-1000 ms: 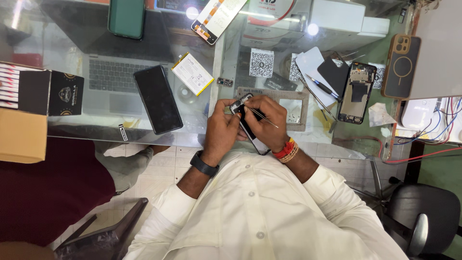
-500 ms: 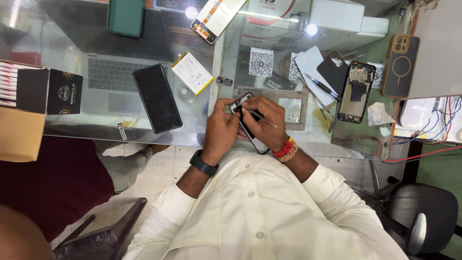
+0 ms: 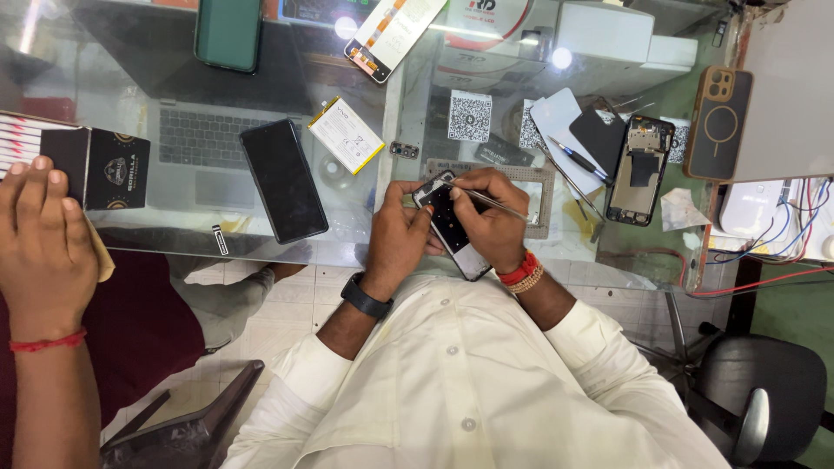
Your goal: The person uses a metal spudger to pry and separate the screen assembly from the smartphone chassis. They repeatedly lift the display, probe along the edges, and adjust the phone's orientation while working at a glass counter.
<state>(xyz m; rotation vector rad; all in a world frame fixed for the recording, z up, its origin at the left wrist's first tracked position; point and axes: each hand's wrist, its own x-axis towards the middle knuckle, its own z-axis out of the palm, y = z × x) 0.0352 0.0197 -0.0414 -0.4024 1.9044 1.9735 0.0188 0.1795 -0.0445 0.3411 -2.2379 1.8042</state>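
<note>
While the glass counter [image 3: 174, 226] spreads wide beneath everything, the opened phone [image 3: 452, 227] sits at its near edge, centre, gripped along its side by the left hand [image 3: 395, 239]. It looks light, stiff and fragile, best held by its rim, away from exposed parts. The right hand [image 3: 491, 221] pinches thin tweezers [image 3: 491, 202], tip touching the phone's far end.

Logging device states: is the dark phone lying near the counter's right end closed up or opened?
Opened. The dark phone lies on the glass counter with its back cover off, inner metal parts and board exposed.
</note>
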